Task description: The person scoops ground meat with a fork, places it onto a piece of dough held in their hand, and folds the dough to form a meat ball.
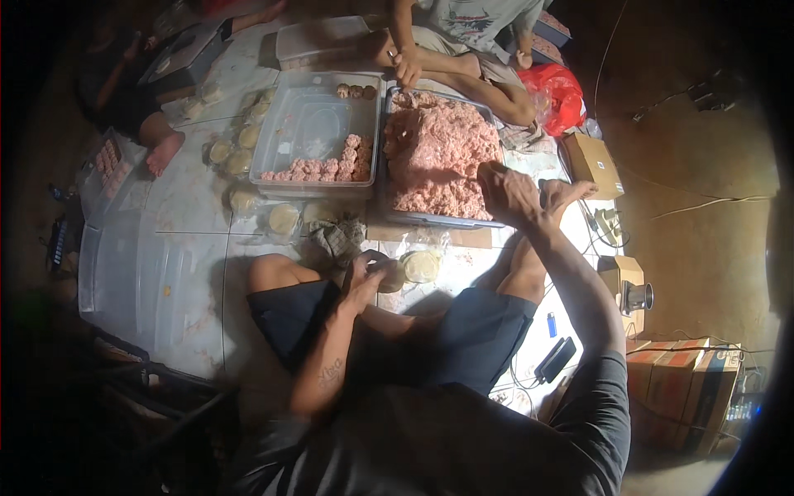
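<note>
My left hand (pixel 361 279) is closed around a round, tan piece that looks like a dough wrapper (pixel 392 279), partly in shadow, above my lap. Just beside it on the floor lies a stack of pale round dough wrappers (pixel 423 265) on clear plastic. My right hand (pixel 517 198) reaches to the right side of a tray (pixel 438 220) heaped with pink minced meat (pixel 434 149). Its fingers are bent at the meat, and what they grip is dark and hard to make out. Left of that tray, a clear plastic box (pixel 308 107) holds rows of meat-filled dumplings (pixel 331 170).
A co-worker's hand (pixel 407 68) is at the meat tray's far edge; another person's foot (pixel 165 155) rests at the left. Bagged wrapper stacks (pixel 241 149) and a crumpled cloth (pixel 339 238) lie nearby. Cardboard boxes (pixel 594 165), a red bag (pixel 556 97) and a blue lighter (pixel 552 324) are right.
</note>
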The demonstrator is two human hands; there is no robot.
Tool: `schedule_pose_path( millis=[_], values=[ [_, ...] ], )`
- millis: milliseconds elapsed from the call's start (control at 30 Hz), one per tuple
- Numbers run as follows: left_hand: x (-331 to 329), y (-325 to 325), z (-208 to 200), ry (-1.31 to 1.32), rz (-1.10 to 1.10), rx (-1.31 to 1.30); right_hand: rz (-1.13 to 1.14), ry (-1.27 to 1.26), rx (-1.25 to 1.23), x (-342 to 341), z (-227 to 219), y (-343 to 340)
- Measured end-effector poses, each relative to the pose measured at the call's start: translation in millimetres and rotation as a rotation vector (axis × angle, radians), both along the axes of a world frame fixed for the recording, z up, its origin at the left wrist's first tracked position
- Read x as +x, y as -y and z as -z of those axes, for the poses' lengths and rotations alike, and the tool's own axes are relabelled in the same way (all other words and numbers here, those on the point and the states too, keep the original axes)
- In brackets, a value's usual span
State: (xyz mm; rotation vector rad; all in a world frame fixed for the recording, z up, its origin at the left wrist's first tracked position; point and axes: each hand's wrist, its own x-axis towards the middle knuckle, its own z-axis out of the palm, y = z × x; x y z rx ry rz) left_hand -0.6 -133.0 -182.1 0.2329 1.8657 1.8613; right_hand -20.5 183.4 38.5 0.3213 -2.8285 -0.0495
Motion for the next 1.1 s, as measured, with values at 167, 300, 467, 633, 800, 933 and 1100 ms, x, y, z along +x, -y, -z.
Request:
schedule_pose_path(
  millis=[167, 300, 467, 633, 800, 933, 1100],
  values=[
    [-7, -2, -6, 0.068, 0.04, 0.063, 0.018, 0.015, 0.107, -16, 21, 21],
    [-8, 1, -1, -0.031, 0.068, 0.042, -0.082, 0.111, 0.133, -23, 39, 27],
    [-6, 4, 9, 0.256, -0.15, 0.263, -0.112, 0.111, -0.13, -7, 38, 2],
    [-13, -13, -86, 0.615, 0.109, 0.763, 0.148, 0.225, -0.565, 47, 17, -6],
    [-32, -49, -121, 0.669, 0.114, 1.013, 0.294, 0.181, -0.935, 90, -15, 39],
    [-35, -75, -145, 0.566, 0.171, 1.111, 0.178, -0.102, -1.062, 106, 34, 77],
    [-22, -58, -152, 0.47, 0.016, 1.053, 0.101, -0.069, -0.974, 109, 47, 113]
  ],
)
